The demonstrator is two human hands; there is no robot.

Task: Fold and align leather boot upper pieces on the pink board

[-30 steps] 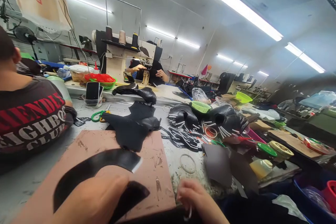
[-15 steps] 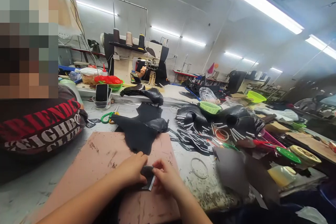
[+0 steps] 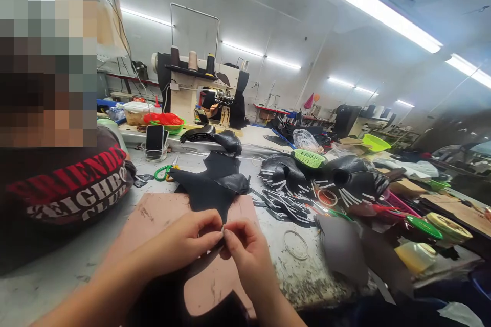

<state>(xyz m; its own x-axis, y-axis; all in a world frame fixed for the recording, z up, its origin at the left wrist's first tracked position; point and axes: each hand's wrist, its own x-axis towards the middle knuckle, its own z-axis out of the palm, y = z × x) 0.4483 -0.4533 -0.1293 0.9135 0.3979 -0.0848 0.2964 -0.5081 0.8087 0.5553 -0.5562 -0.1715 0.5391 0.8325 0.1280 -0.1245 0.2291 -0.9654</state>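
Over the pink board (image 3: pixel 153 209), my left hand (image 3: pixel 199 237) and my right hand (image 3: pixel 243 245) meet with their fingertips pinched together. Both grip the edge of a black piece (image 3: pixel 205 264), at a small pale bit between the fingertips. Much of the piece is hidden behind my left hand and forearm. Just beyond my hands, a stack of black cut pieces (image 3: pixel 210 189) lies across the board's far edge. More black material (image 3: pixel 161 296) shows below my left forearm.
Green-handled scissors (image 3: pixel 163 172) and a phone in a clear tub (image 3: pixel 154 140) are at back left. A person in a printed shirt (image 3: pixel 72 184) sits at left. Right of the board lie black pieces with white strips (image 3: pixel 284 204), a ring (image 3: pixel 295 244) and grey pieces (image 3: pixel 341 248).
Both hands have risen slightly, and their fingertips have come together on the black piece's edge. The piece has been lifted and turned. The view has shifted slightly.
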